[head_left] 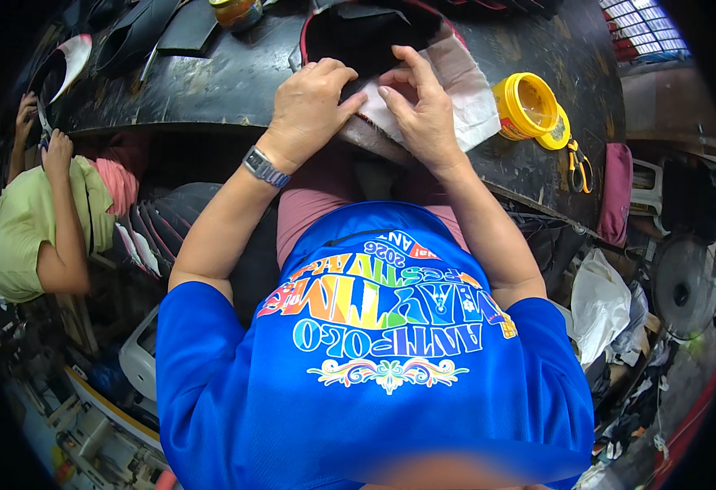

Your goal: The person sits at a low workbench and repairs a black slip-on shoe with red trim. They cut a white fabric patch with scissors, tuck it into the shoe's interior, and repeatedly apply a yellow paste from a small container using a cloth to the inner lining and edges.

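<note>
left hand (311, 100) loosely curled at the cloth (470, 94), guessing to steady it; right hand (425, 110) half open; can't tell if either actually grips; cloth's under both; open jar (513, 108) just right of the right hand, probably for easy reach

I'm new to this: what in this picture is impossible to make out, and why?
All in the head view:
- Cloth piece: its far end is cut off by the top edge; the details of its black inside are lost in shadow.
- Amber jar: its top is cut off by the top edge.
- Scissors: blades hidden, apparently under the yellow lid.
- Watch: its display is too small to read.
</note>
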A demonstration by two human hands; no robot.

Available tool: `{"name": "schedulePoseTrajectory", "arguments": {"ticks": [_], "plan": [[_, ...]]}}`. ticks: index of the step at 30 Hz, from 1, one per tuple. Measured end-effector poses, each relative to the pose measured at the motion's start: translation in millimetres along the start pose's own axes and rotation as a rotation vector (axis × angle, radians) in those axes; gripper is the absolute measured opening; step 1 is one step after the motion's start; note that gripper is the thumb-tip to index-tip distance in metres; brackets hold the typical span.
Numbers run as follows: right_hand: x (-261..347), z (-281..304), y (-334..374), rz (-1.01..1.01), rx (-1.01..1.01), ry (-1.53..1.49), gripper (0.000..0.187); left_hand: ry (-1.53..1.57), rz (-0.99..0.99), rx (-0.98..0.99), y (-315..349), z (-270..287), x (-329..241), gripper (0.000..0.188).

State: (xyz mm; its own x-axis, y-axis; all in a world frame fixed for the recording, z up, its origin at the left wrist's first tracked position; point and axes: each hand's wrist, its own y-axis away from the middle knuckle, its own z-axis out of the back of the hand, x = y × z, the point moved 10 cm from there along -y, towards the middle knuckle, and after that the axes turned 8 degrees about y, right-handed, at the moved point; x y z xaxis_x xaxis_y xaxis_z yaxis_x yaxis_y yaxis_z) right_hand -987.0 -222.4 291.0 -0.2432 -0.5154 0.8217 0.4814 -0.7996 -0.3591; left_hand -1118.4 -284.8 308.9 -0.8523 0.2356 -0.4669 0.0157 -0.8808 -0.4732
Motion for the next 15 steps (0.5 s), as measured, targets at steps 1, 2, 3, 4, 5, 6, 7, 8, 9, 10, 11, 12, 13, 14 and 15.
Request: {"name": "schedulePoseTrajectory", "arguments": {"ticks": [1, 2, 3, 4, 5, 6, 7, 8, 9, 10, 11, 12, 13, 14, 15], "plan": [[-10, -2, 0, -0.017, -0.03, 0.109, 0.057, -0.026, 0.034, 0.008, 1, -2, 3, 0.027], [-7, -4, 3, 0.068, -0.041, 0.096, 0.056, -0.048, 0.005, -0.015, 1, -1, 0, 0.025], [-8, -3, 5, 0.079, -0.047, 0.102, 0.055, -0.068, -0.027, -0.036, 0, 0, -2, 0.022], [-7, 0, 7, 0.099, -0.056, 0.109, 0.054, -0.081, -0.053, -0.049, -1, 1, -3, 0.02], [-4, -1, 8, 0.118, -0.044, 0.2, 0.053, -0.046, 0.005, -0.034, -3, 0, 5, 0.019], [1, -1, 8, 0.152, -0.032, 0.291, 0.051, -0.008, 0.068, -0.016, -5, -1, 14, 0.017], [5, -3, 9, 0.183, -0.019, 0.382, 0.049, 0.031, 0.132, 0.003, -7, -2, 23, 0.016], [6, -4, 9, 0.183, -0.018, 0.419, 0.038, 0.054, 0.127, -0.013, -11, 1, 27, 0.017], [7, -7, 9, 0.186, -0.013, 0.463, 0.038, 0.071, 0.131, 0.017, -14, 0, 31, 0.017], [8, -11, 9, 0.202, -0.004, 0.505, 0.038, 0.083, 0.15, 0.06, -17, -2, 36, 0.018], [10, -15, 10, 0.22, 0.004, 0.546, 0.038, 0.09, 0.181, 0.109, -19, -5, 42, 0.018], [12, -18, 12, 0.233, -0.007, 0.584, 0.041, 0.102, 0.204, 0.144, -20, -7, 46, 0.022], [15, -22, 14, 0.254, -0.005, 0.662, 0.043, 0.123, 0.23, 0.169, -20, -8, 51, 0.023], [19, -25, 17, 0.276, -0.018, 0.736, 0.045, 0.145, 0.254, 0.194, -20, -10, 54, 0.024], [24, -29, 20, 0.305, -0.038, 0.809, 0.047, 0.173, 0.263, 0.208, -20, -11, 56, 0.024]]}}
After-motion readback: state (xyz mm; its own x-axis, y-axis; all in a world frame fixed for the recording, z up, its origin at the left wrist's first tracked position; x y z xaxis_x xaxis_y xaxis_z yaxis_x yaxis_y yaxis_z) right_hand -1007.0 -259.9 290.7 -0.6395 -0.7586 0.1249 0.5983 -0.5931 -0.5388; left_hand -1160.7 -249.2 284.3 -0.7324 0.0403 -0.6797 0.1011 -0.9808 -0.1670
